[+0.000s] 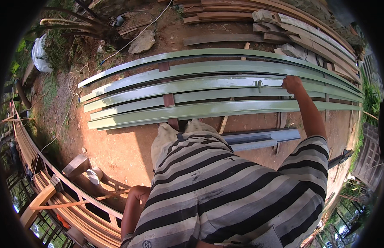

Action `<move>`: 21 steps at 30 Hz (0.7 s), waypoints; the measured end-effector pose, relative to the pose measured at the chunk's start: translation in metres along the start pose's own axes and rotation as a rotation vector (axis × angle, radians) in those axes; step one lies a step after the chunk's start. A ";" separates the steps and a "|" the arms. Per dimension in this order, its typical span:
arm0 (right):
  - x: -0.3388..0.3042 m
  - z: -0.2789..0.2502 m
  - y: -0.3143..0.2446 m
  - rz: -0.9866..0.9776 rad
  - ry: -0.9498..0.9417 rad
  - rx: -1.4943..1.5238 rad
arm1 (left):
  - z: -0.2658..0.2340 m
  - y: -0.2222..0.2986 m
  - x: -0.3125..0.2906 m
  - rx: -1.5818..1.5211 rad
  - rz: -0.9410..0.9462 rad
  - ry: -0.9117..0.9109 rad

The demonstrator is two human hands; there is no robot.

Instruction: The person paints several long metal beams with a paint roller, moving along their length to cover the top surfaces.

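Note:
Several long pale-green metal beams lie side by side across supports in front of me. My right hand is closed at the middle beam, towards its right part. Whatever its fingers hold is hidden by the hand. Just left of the hand, the beam's surface looks glossy and wet, with darker green marks on it. My left arm is bent at the lower left, and its hand is out of sight.
Reddish-brown crosspieces run under the beams. A grey unpainted-looking metal channel lies nearer me. Weathered planks are stacked at the far right. A rock, a white container and stacked timber strips are leftward.

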State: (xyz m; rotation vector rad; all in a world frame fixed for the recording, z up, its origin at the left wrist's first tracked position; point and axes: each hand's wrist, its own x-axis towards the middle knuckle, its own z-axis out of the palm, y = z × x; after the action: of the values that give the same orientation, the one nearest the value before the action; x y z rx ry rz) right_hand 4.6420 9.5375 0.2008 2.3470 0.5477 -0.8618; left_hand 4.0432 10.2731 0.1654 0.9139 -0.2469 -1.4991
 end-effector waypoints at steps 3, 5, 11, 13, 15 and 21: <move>-0.006 -0.037 -0.032 -0.104 -0.003 -0.013 | -0.002 0.010 0.000 -0.003 0.006 0.002; -0.002 -0.053 -0.050 -0.164 0.029 -0.003 | 0.000 0.022 0.000 -0.021 0.008 0.018; -0.007 -0.072 -0.063 -0.163 0.151 0.212 | -0.004 -0.007 0.014 0.123 0.007 -0.003; 0.012 -0.072 -0.061 -0.208 0.128 0.206 | -0.001 0.000 0.020 0.128 -0.004 0.007; 0.027 -0.075 -0.073 -0.238 0.119 0.192 | 0.007 0.000 0.014 0.112 0.004 0.025; 0.063 -0.113 -0.155 -0.309 0.144 0.218 | 0.015 -0.014 0.008 0.082 0.029 0.061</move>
State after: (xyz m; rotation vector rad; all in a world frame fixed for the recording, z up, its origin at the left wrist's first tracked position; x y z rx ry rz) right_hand 4.6526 9.7365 0.1711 2.5776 0.9376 -0.9322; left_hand 4.0236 10.2632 0.1632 1.0161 -0.2781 -1.4412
